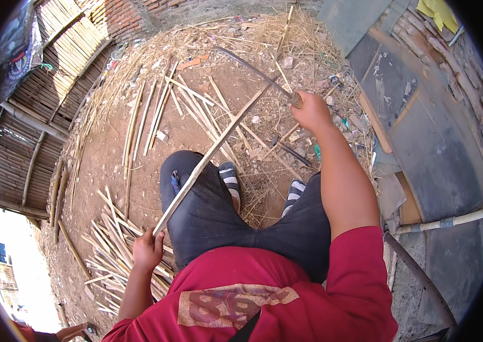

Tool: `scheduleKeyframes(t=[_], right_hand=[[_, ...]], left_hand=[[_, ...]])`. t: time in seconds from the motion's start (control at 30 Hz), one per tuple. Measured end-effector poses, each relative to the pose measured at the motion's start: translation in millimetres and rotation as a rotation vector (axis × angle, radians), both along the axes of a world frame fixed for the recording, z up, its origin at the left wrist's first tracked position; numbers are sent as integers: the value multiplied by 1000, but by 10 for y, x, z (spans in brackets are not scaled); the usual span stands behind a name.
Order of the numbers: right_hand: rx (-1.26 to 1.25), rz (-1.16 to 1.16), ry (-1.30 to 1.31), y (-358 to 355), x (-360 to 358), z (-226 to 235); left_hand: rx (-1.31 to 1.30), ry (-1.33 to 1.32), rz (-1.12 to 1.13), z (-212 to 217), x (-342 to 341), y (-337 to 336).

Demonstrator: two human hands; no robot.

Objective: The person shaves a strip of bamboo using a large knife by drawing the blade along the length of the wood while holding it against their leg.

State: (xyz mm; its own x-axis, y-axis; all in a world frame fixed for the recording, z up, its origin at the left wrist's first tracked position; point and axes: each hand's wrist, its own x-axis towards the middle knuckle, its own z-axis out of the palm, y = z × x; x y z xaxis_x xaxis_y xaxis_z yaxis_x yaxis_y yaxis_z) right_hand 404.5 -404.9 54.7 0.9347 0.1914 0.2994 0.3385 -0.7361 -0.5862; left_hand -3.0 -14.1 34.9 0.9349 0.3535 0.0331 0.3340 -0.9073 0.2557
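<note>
Bamboo strip (213, 154) runs diagonally from your left hand (147, 251), fingers clamped on its near end, to the blade (253, 71) gripped in your right hand (310, 111).

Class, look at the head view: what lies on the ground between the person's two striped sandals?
In the head view, between the left sandal and the right sandal lies bare dirt strewn with thin bamboo splinters and dry shavings; nothing larger sits there.

Single head-worn view, aimed steeply down from above; lap (219, 216) seen close, dirt ground (110, 165) farther, edges bent by fisheye.
</note>
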Motion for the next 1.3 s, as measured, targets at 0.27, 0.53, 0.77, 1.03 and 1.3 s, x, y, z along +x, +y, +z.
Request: scheduleKeyframes(t=[0.27, 0.53, 0.77, 1.03, 1.3], right_hand=[[-73, -66, -30, 103, -48, 36], [-80, 270, -238, 314, -177, 61], [-3, -63, 12, -6, 56, -80], [-260, 206, -162, 250, -106, 63], [-114, 190, -185, 285, -184, 130]], left_hand=[[-39, -87, -22, -224, -20, 124], [-55, -35, 4, -110, -42, 73], [-69, -13, 19, 4, 37, 32], [-109, -48, -22, -241, -50, 246], [-236, 27, 31, -93, -44, 199]])
